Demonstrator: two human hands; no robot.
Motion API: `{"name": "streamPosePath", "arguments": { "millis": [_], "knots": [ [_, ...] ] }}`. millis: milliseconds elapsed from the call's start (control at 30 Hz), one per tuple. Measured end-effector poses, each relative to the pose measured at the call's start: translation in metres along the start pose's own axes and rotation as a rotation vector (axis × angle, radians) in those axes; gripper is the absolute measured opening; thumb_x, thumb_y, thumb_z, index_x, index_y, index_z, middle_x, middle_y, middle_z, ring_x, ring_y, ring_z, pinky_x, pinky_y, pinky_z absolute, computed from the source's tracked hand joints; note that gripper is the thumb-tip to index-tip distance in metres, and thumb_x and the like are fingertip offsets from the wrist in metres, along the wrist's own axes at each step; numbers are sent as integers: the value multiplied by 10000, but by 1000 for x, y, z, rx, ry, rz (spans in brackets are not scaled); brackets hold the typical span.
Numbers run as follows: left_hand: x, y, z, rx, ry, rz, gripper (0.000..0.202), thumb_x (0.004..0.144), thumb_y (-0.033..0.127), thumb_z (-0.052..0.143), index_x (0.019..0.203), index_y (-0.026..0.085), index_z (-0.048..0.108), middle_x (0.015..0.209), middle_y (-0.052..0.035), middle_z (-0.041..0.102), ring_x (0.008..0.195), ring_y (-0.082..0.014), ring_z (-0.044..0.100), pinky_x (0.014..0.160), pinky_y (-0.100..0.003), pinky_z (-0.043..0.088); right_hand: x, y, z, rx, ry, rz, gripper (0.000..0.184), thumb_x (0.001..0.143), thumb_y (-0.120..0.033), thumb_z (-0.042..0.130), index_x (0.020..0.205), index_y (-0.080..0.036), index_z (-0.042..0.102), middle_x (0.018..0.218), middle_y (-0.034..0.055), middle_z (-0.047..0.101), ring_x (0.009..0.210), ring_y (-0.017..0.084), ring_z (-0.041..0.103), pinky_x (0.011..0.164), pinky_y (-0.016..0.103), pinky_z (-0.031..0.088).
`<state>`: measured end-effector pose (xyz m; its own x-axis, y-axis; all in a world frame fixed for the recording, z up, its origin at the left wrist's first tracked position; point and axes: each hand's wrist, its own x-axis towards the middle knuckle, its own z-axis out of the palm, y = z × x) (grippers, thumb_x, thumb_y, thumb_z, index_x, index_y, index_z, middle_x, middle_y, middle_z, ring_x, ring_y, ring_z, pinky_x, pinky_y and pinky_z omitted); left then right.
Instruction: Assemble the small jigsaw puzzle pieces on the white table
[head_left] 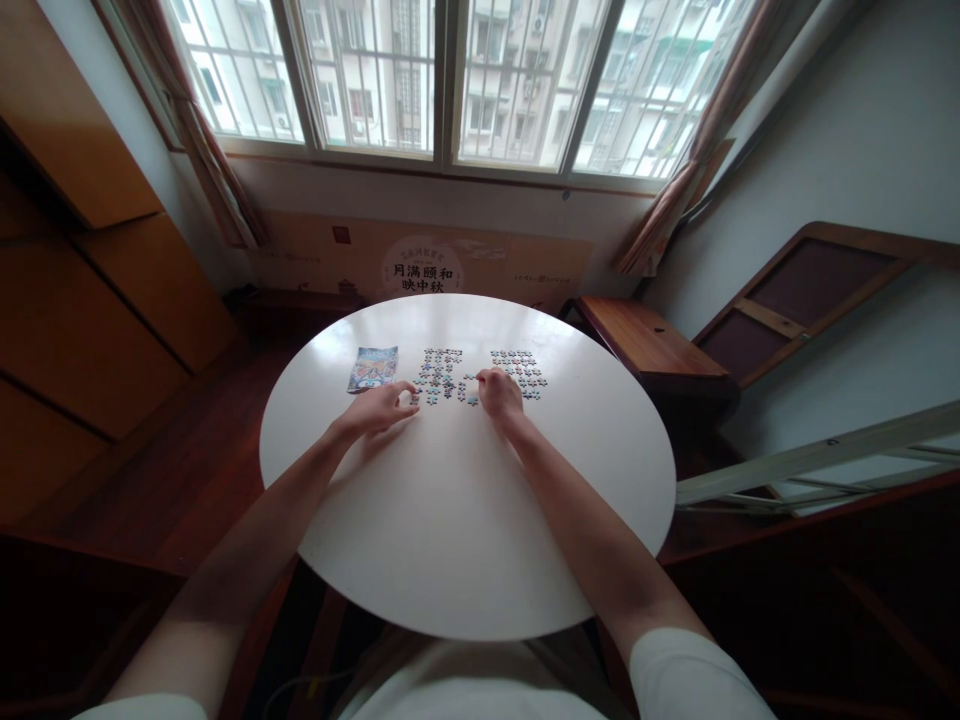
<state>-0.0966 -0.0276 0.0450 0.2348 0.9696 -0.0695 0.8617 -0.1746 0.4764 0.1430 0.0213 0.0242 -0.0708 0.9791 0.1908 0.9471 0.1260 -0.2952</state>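
Note:
Small jigsaw pieces (436, 378) lie in a loose group on the white round table (465, 500). A second group of jigsaw pieces (529, 375) is to the right, partly covered by my right hand (500, 394). That hand is closed in a pinch, with a jigsaw piece (472, 377) at its fingertips. My left hand (381, 408) rests at the left edge of the first group, thumb and forefinger curved apart around a piece (415, 397) that seems to lie on the tabletop. Just behind the left hand is a colourful picture sheet (373, 368).
A wooden bench (649, 338) stands beyond the table at the right, near a leaning wood-framed panel (795, 290). Behind the table is a printed cardboard panel (495, 265) below the barred window (517, 90). Wooden cabinets (112, 310) line the left side.

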Motion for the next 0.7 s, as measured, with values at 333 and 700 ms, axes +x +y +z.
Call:
{"name": "streamPosePath", "arguments": {
  "millis": [333,700],
  "knots": [
    [1,0,0,0,-9,-1,457,811,489,544,1173,216,600,561,44,571,490,-139,515,535,-243,305,-1,-1,-3,-31,-41,17,342,924,-195,432,1141,-224,695,1047,105,721,962,231,662,800,288,470],
    [-2,4,-2,12,-12,-6,459,814,504,535,1177,229,593,576,46,575,500,-136,526,542,-239,318,-6,-4,-9,-63,-18,-9,300,895,-197,444,966,-186,735,899,115,730,870,229,676,713,268,469]
  ]
}}
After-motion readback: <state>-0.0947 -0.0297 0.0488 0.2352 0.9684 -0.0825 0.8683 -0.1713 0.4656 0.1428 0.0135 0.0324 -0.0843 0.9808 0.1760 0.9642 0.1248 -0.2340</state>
